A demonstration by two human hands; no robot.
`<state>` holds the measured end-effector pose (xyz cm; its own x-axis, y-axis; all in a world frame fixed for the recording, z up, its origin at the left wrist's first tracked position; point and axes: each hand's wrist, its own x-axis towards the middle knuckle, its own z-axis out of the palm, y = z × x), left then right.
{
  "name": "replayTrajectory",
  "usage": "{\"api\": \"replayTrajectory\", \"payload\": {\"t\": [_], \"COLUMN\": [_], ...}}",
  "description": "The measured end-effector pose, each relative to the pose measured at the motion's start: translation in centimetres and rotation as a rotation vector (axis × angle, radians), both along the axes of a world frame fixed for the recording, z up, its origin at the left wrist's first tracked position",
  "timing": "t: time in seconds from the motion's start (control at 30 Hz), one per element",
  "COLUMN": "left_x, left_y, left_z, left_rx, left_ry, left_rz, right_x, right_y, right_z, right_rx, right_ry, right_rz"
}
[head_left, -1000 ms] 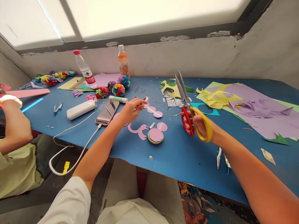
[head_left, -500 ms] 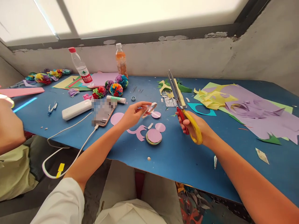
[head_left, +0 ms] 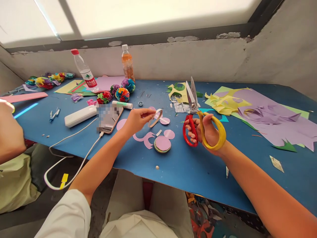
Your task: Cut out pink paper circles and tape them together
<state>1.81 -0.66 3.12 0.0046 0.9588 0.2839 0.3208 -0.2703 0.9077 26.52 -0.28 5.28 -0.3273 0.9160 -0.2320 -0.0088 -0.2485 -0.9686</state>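
My left hand (head_left: 140, 120) pinches a thin ring-shaped roll of tape (head_left: 156, 119) between thumb and fingertips, above the table. My right hand (head_left: 206, 134) grips scissors (head_left: 193, 107) with one red and one yellow handle; their blades point up and stand slightly apart. Below the hands lies a round stack of paper circles (head_left: 162, 143) with a purple one on top. Around it are a purple circle (head_left: 169, 134), another purple circle (head_left: 164, 121) with a pale strip across it, and curved purple scraps (head_left: 148, 140).
On the blue table (head_left: 183, 165) stand a water bottle (head_left: 85, 71) and an orange drink bottle (head_left: 127, 62). A phone (head_left: 109, 117), a white power bank (head_left: 80, 116) and a glue stick (head_left: 122, 104) lie left. Purple paper and scraps (head_left: 279, 122) spread right. Another person's arm (head_left: 11, 135) shows left.
The scissors' handles have spread and the blades have parted a little, with the right hand turned. The tape roll is slightly lower and more upright in the left hand.
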Motion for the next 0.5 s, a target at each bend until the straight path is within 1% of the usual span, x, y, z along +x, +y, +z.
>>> {"api": "replayTrajectory", "payload": {"t": [0.1,0.17,0.4,0.5], "left_x": [0.0,0.0,-0.4,-0.5], "left_y": [-0.1,-0.2,-0.5,-0.5], "left_z": [0.2,0.5,1.4,1.6], "left_rx": [-0.065,-0.103,-0.198,-0.218], "left_ry": [-0.087,-0.116,-0.023,-0.038], "left_rz": [-0.027,-0.014,0.005,-0.003], "right_x": [-0.1,-0.3,-0.6,-0.5], "right_y": [-0.1,-0.1,0.0,-0.1], "right_z": [0.1,0.3,0.6,0.6], "right_rx": [-0.018,-0.023,-0.024,-0.031], "right_ry": [-0.005,-0.016,-0.069,-0.076], "right_rz": [-0.004,0.005,-0.025,-0.025]}}
